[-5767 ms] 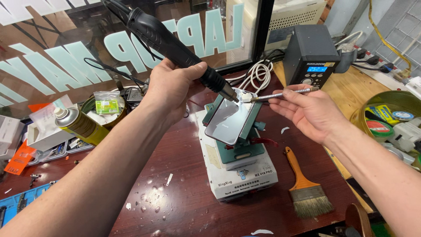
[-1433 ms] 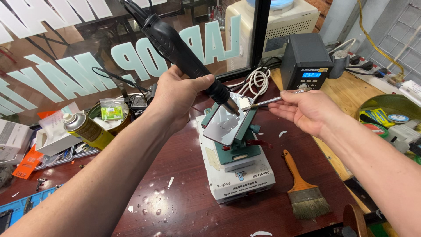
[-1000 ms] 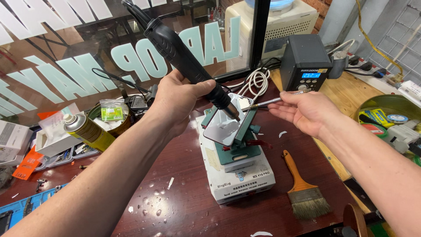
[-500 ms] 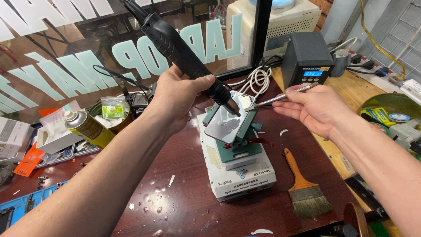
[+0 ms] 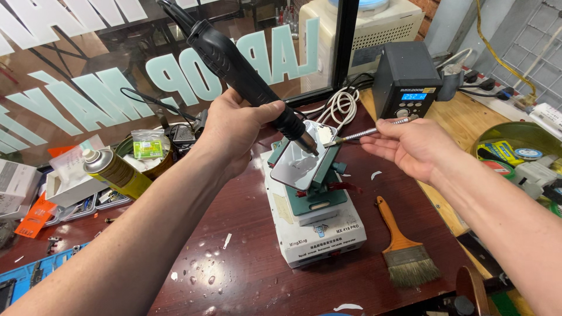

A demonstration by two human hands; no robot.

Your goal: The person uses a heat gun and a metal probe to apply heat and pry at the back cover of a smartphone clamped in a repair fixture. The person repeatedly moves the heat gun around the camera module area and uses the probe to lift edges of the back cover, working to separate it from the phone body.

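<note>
Both hands (image 5: 240, 126) steady as before

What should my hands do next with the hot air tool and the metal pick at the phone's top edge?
Probably slide the thin metal pick in your right hand a little further under the phone. Its tip already sits at the top edge, the hot air tool in your left hand has its nozzle right beside that spot, and the phone lies tilted on the green clamp.
</note>
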